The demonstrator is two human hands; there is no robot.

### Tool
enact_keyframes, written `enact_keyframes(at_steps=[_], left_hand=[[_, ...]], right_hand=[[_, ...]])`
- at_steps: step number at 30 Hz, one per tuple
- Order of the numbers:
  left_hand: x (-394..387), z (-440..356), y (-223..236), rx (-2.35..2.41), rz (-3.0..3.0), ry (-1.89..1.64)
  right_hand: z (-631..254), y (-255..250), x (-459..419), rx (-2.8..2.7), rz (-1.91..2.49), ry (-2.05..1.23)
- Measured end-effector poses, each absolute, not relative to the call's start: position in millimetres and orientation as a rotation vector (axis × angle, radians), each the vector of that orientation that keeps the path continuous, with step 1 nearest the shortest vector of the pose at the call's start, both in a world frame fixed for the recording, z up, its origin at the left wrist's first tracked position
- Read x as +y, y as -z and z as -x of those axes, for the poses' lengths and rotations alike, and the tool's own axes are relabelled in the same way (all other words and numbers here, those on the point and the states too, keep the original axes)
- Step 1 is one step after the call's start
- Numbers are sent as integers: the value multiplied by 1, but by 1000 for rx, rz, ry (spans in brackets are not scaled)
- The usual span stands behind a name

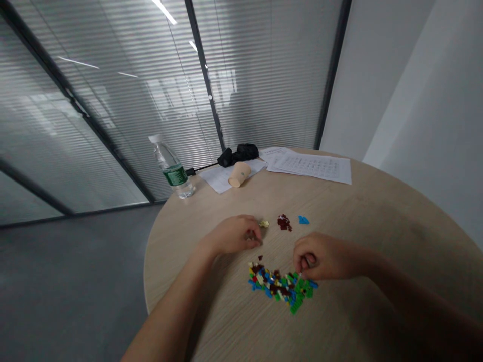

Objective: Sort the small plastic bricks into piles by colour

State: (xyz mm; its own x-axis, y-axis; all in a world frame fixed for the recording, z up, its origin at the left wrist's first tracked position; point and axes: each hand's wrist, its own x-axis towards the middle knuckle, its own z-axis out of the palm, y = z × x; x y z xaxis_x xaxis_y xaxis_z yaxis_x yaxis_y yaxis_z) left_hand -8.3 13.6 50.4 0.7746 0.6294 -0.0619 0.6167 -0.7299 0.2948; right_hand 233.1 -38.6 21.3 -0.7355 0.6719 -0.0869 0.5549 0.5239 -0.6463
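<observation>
Round wood-toned table [169,251]; one person at work, both forearms reaching in. From where I stand, a mixed heap of small plastic building bricks [277,285] (green, blue, brown, cream, some red and yellow) lies on the tabletop between the forearms, green mostly at its right end. One loose brown brick [260,258] sits just beyond its left end.

Left hand [237,235]: fingers loosely curled, thumb near index finger, just beside a small pale-yellow cluster [263,223]. Cannot tell whether anything is gripped.

Right hand [320,256]: fingers bent inward, tips close together at the heap's right end; gap narrow. Whether a brick is pinched there, cannot tell.

Beyond the hands, in a row rightward from the pale-yellow cluster: dark-brown cluster [284,222], then blue cluster [303,220], all apart.

Far side of table: water bottle [175,173] with green label, upright; paper cup [239,174]; black bundle [245,152]; printed sheets [313,167].
</observation>
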Motion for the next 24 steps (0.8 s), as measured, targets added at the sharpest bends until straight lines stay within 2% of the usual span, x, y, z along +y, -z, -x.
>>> enact_keyframes(at_steps=[11,14,19,24], left_hand=[[16,11,-48,977,-2642,-5],[14,9,-52,1004,-2677,-93],[6,0,-53,844,-2686,-475],[-4,-15,-49,614,-2649,-658]], right_hand=[[-230,-17,-35,-2423,1113,-878],[-226,-21,-34,-2281,1190,-849],[-220,-23,-31,-1916,1192,-1058],[-216,-15,-26,-1705,1129,-1363]])
